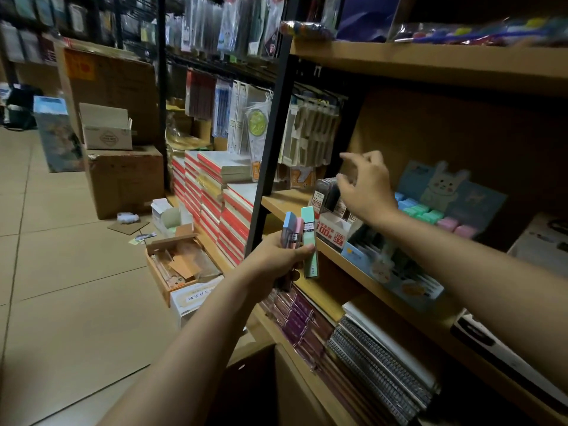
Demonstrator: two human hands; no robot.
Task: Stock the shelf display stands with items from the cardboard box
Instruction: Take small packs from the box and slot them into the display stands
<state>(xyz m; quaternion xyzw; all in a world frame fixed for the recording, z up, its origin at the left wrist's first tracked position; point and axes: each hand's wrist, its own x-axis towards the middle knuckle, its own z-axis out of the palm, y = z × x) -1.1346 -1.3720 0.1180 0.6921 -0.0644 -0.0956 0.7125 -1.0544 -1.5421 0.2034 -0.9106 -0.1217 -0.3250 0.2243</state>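
My left hand (278,259) grips a small bunch of slim pastel cases (302,235), blue, pink and green, held upright in front of the wooden shelf edge. My right hand (365,186) hovers over a white display stand (333,226) on the middle shelf, fingers loosely spread above the dark cases (327,192) standing in it. Whether the fingertips touch those cases I cannot tell. An open cardboard box (175,265) lies on the floor below left, with packing and items inside.
A blue display stand (390,272) sits to the right of the white one, and pastel erasers (430,213) with a bunny card stand behind. Notebooks (378,367) fill the lower shelf. Stacked red books (212,204), larger cartons (123,179) and tiled floor lie to the left.
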